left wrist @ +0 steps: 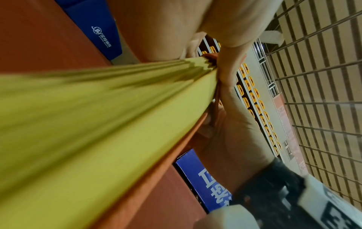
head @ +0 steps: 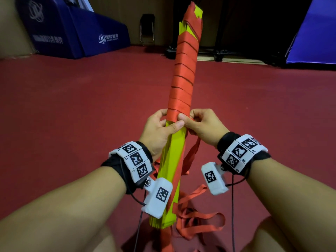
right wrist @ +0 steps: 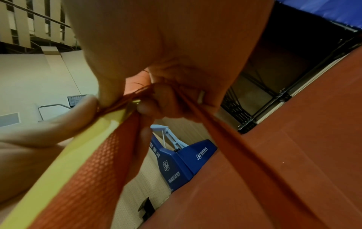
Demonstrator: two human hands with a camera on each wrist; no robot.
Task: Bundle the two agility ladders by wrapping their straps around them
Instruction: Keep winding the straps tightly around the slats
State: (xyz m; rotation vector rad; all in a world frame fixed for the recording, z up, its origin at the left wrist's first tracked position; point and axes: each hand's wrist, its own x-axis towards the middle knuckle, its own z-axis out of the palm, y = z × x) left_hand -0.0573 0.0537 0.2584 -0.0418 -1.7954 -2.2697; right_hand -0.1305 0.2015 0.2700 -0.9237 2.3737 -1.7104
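A stack of yellow ladder rungs stands tilted, its lower end near the floor between my knees. Red strap is wound in close turns around its upper half. My left hand grips the stack just below the last turn, thumb across the front. My right hand pinches the red strap at the bundle's right edge. Loose strap trails from it to a pile on the floor. In the left wrist view the yellow rungs fill the frame. In the right wrist view the strap runs taut from my fingers.
Red sports floor all around. Blue padded bases stand at the far left, a blue mat at the far right. A dark folding chair and a wheeled frame are at the back. My knees are at the bottom corners.
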